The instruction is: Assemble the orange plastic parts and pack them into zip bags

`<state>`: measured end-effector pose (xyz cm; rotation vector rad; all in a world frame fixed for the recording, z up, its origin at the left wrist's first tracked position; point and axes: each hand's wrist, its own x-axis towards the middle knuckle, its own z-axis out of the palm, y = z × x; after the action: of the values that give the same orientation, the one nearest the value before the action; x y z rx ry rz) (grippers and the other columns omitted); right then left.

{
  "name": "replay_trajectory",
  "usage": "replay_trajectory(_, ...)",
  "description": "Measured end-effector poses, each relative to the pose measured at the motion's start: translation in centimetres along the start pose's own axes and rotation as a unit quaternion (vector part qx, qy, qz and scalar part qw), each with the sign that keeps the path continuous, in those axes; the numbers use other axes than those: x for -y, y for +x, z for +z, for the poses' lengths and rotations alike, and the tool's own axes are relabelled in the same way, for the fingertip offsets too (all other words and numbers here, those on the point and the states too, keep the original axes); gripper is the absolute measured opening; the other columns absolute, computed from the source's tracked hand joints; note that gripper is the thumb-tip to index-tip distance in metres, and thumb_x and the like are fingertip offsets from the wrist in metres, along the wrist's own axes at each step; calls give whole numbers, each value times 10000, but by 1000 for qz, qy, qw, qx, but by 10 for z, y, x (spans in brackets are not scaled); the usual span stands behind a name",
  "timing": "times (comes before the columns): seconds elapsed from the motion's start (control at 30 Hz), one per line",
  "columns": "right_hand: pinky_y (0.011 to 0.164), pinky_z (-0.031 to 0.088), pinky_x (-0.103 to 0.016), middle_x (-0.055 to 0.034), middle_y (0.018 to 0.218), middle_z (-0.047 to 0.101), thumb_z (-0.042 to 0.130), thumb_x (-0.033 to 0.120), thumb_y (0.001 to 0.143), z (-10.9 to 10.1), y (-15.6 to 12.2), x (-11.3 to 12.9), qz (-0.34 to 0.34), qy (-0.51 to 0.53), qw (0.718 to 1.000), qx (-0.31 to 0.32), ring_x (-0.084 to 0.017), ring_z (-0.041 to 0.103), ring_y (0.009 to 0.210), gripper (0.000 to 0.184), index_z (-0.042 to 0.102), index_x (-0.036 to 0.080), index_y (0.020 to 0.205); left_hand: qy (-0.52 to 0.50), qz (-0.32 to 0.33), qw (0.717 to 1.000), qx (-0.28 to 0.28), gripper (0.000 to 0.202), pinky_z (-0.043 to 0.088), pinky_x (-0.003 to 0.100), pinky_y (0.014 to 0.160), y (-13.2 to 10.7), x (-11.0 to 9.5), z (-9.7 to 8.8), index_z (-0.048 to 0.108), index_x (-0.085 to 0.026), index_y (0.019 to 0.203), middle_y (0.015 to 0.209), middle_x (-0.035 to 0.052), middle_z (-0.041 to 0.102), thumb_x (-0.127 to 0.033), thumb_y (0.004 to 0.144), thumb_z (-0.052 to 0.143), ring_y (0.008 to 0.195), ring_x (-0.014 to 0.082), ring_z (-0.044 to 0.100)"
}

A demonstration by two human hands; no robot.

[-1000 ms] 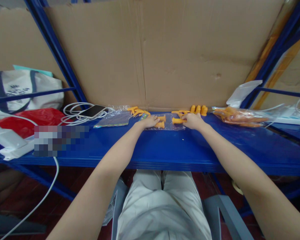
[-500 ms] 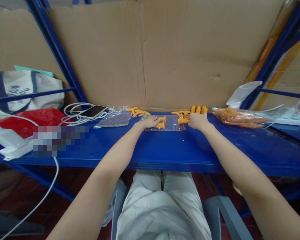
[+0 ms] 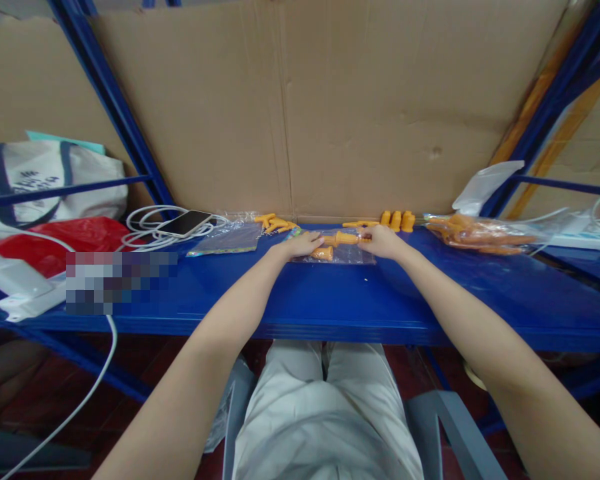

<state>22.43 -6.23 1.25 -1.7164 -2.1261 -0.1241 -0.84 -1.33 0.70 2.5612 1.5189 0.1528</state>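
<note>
My left hand (image 3: pixel 303 245) is at the left end of a clear plastic bag (image 3: pixel 353 255) lying on the blue shelf, its fingers closed on the bag. An orange plastic piece (image 3: pixel 323 253) lies by these fingers, apparently inside the bag. My right hand (image 3: pixel 381 241) grips another orange plastic piece (image 3: pixel 347 239), whose flared end points left over the bag towards my left hand. Its fingertips are partly hidden. Behind my right hand, several orange bell-shaped pieces (image 3: pixel 397 221) stand upright in a row. A thin orange piece (image 3: pixel 359 224) lies just left of them.
Slim orange pieces (image 3: pixel 275 223) and a flat clear packet (image 3: pixel 230 237) lie to the left, near a phone (image 3: pixel 186 224) and a coiled white cable (image 3: pixel 143 230). At right sits a filled bag of orange parts (image 3: pixel 475 235). A cardboard sheet (image 3: pixel 360 113) walls off the back.
My right hand has moved left from beside the standing row, bringing an orange piece over the bag. My left hand stays at the bag with its fingers slightly shifted.
</note>
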Motion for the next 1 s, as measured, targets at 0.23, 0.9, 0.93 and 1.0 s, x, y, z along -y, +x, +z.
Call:
replay_trajectory(0.23,866,514,-368,-117,1093,758,572,189,834,5,5,-4,-8,44,997,-62,-291,699,1029,264,763,179,1018,-25,-81,994,-65,667,191,277,1217,3,-2,4,236,-97,1579,1642,100,181,-437,1021,101,1523,166,168)
replay_trajectory(0.9,961,410,-487,-251,1134,712,438,233,956,-8,-8,22,49,-151,987,-3,-387,637,1137,373,729,59,1112,-59,-40,997,-40,714,147,283,1232,7,-10,16,174,-114,1592,1661,79,131,-497,999,71,1534,150,89)
replay_trajectory(0.93,960,411,-483,-247,1150,708,427,231,960,-7,-8,22,47,-158,986,0,-381,635,1144,385,722,60,1138,-67,-36,996,-38,719,132,285,1234,7,-11,16,168,-117,1594,1664,78,119,-503,995,71,1535,153,83)
replay_trajectory(1.0,954,421,-472,-224,1193,700,415,234,968,-6,-8,20,37,-165,986,5,-367,627,1162,403,700,88,1213,-85,-28,995,-35,731,111,290,1238,6,-13,16,162,-118,1595,1666,78,103,-519,989,77,1537,161,68)
